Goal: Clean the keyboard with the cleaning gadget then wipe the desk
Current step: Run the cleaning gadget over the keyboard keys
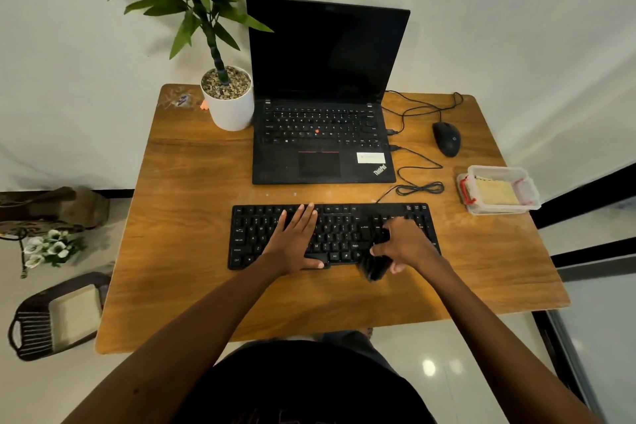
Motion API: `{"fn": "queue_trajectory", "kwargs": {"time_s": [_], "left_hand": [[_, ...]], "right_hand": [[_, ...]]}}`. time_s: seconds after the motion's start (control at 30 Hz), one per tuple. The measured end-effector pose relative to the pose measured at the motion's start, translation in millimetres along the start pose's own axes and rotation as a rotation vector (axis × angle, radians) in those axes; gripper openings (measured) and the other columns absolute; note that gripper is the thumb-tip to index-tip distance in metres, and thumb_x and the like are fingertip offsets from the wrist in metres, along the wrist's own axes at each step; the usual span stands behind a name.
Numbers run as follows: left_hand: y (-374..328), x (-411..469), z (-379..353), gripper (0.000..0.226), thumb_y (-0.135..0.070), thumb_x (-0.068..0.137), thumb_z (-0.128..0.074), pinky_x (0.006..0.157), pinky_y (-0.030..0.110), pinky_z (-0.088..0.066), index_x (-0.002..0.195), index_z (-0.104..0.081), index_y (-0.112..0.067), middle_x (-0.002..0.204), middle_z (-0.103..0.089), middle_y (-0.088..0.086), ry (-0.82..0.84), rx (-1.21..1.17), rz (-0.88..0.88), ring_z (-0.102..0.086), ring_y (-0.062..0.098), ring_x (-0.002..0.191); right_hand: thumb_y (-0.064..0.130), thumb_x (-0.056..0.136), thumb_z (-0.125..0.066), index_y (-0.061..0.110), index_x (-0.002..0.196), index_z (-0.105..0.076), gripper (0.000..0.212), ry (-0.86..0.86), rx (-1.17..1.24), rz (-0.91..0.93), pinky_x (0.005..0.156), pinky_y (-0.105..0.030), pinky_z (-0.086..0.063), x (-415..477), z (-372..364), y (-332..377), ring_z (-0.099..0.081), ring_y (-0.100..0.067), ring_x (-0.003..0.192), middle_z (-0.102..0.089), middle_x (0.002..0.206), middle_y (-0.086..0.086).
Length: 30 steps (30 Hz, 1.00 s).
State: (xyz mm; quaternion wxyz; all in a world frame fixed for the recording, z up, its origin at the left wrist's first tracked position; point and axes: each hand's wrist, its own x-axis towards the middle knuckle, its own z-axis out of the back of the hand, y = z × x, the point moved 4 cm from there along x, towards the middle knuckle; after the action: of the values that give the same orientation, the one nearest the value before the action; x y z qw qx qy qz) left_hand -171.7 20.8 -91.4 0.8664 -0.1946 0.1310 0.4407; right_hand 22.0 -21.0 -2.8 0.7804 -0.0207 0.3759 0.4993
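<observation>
Brown wooden desk stands against a pale wall. On its near middle lies a flat black corded keyboard, just in front of an open black laptop. The left hand lies flat on the keys of the left half, fingers straight and released. The right hand has curled fingers that grasp a small black cleaning gadget, blurred, at the front edge of the keyboard's right part. A black mouse lies far right. Near it a clear plastic box contains a yellowish cloth. A white plant pot stands left of the laptop.
</observation>
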Motion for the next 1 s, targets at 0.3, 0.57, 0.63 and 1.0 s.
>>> {"fn": "queue_trajectory", "kwargs": {"time_s": [0.3, 0.57, 0.63, 1.0], "left_hand": [[5.2, -5.2, -0.6, 0.108, -0.066, 0.082, -0.049, 0.112, 0.045, 0.014, 0.147, 0.015, -0.007, 0.156, 0.023, 0.008, -0.002, 0.003, 0.035, 0.02, 0.024, 0.144], [22.4, -18.6, -2.6, 0.111, -0.068, 0.081, -0.049, 0.111, 0.043, 0.016, 0.147, 0.015, -0.007, 0.156, 0.023, 0.007, -0.019, -0.017, 0.09, 0.021, 0.024, 0.143], [26.0, -20.9, -4.3, 0.111, -0.069, 0.08, -0.049, 0.111, 0.043, 0.016, 0.147, 0.015, -0.007, 0.155, 0.024, 0.007, -0.025, -0.03, 0.099, 0.021, 0.023, 0.143], [54.3, -41.4, -5.9, 0.111, -0.066, 0.08, -0.052, 0.114, 0.042, 0.015, 0.148, 0.013, -0.007, 0.156, 0.021, 0.006, -0.149, -0.205, 0.219, 0.02, 0.02, 0.144]], "right_hand": [[0.007, 0.08, -0.067, 0.014, 0.106, -0.065, 0.027, -0.259, -0.112, 0.223, 0.081, -0.042, -0.055, 30.2, 46.9, 49.2, -0.064, -0.029, 0.096, -0.068, 0.101, -0.012], [0.006, 0.083, -0.06, 0.018, 0.114, -0.062, 0.032, -0.264, -0.422, 0.281, 0.076, -0.04, -0.052, 34.8, 16.3, 73.6, -0.063, -0.036, 0.098, -0.065, 0.106, -0.016], [0.003, 0.083, -0.057, 0.017, 0.113, -0.063, 0.033, -0.295, -0.476, 0.332, 0.072, -0.037, -0.051, 31.1, 8.0, 76.3, -0.063, -0.035, 0.097, -0.067, 0.101, -0.015], [0.012, 0.087, -0.059, 0.017, 0.119, -0.057, 0.032, -0.317, -0.454, 0.599, 0.072, -0.034, -0.05, 19.8, -37.6, 110.3, -0.06, -0.027, 0.092, -0.061, 0.1, -0.009]]}}
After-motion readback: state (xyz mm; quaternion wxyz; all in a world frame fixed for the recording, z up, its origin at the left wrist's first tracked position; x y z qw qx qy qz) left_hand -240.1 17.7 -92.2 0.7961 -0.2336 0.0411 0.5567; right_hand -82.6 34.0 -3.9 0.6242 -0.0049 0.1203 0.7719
